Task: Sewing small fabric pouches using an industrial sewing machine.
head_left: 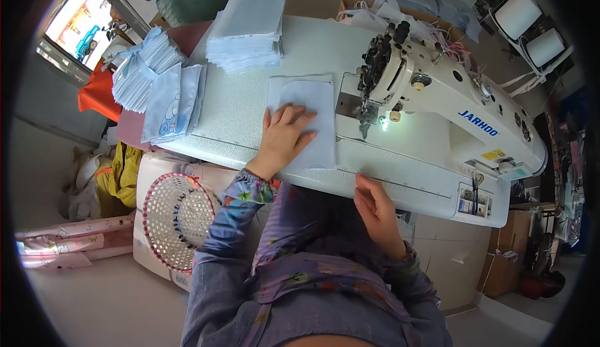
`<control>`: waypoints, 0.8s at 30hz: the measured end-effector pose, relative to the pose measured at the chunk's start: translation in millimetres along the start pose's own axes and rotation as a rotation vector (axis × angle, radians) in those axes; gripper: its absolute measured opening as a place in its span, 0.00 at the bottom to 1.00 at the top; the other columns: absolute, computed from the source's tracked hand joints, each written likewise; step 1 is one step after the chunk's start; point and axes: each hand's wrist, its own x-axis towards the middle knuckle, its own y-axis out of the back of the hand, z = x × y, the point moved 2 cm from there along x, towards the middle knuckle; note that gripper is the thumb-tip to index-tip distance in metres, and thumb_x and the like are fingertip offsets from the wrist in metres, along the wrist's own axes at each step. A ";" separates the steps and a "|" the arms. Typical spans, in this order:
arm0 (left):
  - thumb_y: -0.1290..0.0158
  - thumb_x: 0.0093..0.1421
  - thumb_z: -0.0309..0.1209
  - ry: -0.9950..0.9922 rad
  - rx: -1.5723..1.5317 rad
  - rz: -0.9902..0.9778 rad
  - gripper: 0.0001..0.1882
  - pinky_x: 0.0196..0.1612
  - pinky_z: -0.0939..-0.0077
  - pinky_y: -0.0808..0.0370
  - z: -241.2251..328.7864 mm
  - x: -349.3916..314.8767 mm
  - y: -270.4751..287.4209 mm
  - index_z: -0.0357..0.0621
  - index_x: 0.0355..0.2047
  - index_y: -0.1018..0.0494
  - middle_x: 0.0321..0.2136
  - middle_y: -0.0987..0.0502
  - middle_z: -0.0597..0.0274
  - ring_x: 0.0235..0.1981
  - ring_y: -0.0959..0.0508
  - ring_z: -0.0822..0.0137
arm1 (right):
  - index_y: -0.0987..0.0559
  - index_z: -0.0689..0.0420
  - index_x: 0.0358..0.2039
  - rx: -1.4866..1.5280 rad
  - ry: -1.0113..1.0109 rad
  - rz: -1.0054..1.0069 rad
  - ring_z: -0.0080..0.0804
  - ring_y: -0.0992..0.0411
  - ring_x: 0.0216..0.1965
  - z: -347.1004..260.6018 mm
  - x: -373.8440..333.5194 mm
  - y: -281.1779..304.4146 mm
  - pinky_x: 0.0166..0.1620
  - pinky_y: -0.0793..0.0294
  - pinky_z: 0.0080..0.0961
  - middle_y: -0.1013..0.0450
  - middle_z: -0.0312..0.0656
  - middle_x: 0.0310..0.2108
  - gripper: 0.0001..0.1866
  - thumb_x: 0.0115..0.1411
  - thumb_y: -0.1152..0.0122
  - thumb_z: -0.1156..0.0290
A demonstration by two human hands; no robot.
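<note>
Beneath my left hand (285, 135) lies a pale blue-white fabric piece (309, 100), flat on the sewing table (237, 106) with its right edge close to the needle area. The fingers of that hand rest spread on the cloth. My right hand (376, 209) hovers at the table's front edge, fingers stretched out and nothing visible in them. To the right of the cloth stands a white sewing machine (431, 84), its small lamp lit beside the presser foot (365, 129).
At the back left stands a tall stack of similar pieces (244, 34); left of it sit tied bundles (147, 72) and printed pieces (172, 106). A woven basket (178, 222) is below the table's left. Thread cones (519, 12) stand behind the machine.
</note>
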 end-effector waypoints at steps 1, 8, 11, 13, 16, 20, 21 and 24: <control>0.36 0.68 0.40 -0.001 -0.006 -0.016 0.20 0.73 0.42 0.36 -6.3 -7.0 -6.0 0.56 0.59 0.18 0.62 0.23 0.61 0.67 0.27 0.49 | 0.28 0.62 0.71 0.082 -0.040 0.020 0.38 0.29 0.71 0.7 8.9 -5.2 0.69 0.24 0.34 0.30 0.46 0.70 0.23 0.77 0.42 0.79; 0.34 0.66 0.41 -0.001 -0.101 0.018 0.25 0.71 0.45 0.33 7.9 -25.6 -3.4 0.56 0.63 0.19 0.64 0.24 0.57 0.66 0.27 0.48 | 0.40 0.54 0.79 0.587 -0.312 -0.022 0.36 0.29 0.69 -14.5 53.8 -23.6 0.65 0.19 0.40 0.41 0.46 0.77 0.31 0.81 0.45 0.72; 0.33 0.65 0.42 0.012 -0.083 0.048 0.26 0.67 0.49 0.30 7.8 -23.6 -2.4 0.56 0.63 0.19 0.63 0.24 0.57 0.63 0.27 0.48 | 0.38 0.55 0.79 0.359 -0.258 -0.018 0.30 0.24 0.59 -12.0 71.4 -24.4 0.56 0.14 0.33 0.33 0.48 0.72 0.32 0.79 0.41 0.71; 0.33 0.64 0.44 0.007 -0.027 0.064 0.26 0.64 0.51 0.29 7.1 -23.5 -4.0 0.56 0.62 0.19 0.63 0.24 0.58 0.62 0.27 0.50 | 0.37 0.56 0.78 0.225 -0.303 -0.019 0.27 0.23 0.53 -19.2 79.2 -24.8 0.51 0.13 0.30 0.29 0.48 0.67 0.32 0.78 0.38 0.71; 0.33 0.64 0.44 0.046 0.010 0.074 0.27 0.63 0.53 0.29 5.6 -22.9 -5.5 0.56 0.63 0.19 0.63 0.24 0.59 0.62 0.26 0.51 | 0.33 0.57 0.75 0.000 -0.248 0.020 0.24 0.21 0.44 -10.6 86.3 -27.1 0.43 0.14 0.25 0.23 0.45 0.56 0.31 0.75 0.34 0.71; 0.33 0.64 0.43 0.019 0.041 0.007 0.27 0.59 0.52 0.26 3.2 -15.1 1.2 0.56 0.63 0.19 0.62 0.25 0.60 0.60 0.26 0.52 | 0.28 0.58 0.71 -0.132 0.193 0.259 0.21 0.21 0.36 6.9 96.0 -36.0 0.35 0.17 0.23 0.21 0.40 0.43 0.30 0.71 0.30 0.73; 0.33 0.64 0.42 0.000 0.058 -0.035 0.26 0.57 0.52 0.24 0.9 -12.2 3.7 0.56 0.63 0.19 0.61 0.25 0.60 0.59 0.25 0.52 | 0.28 0.58 0.71 -0.133 0.194 0.259 0.21 0.21 0.36 2.8 95.9 -35.9 0.35 0.17 0.23 0.21 0.40 0.43 0.30 0.71 0.30 0.73; 0.33 0.64 0.39 -0.045 0.045 -0.186 0.22 0.52 0.52 0.21 -2.2 4.8 18.3 0.54 0.58 0.18 0.55 0.22 0.58 0.55 0.21 0.51 | 0.27 0.58 0.70 -0.140 0.073 0.151 0.22 0.21 0.33 -6.4 92.4 -35.7 0.30 0.19 0.24 0.22 0.40 0.38 0.31 0.68 0.28 0.75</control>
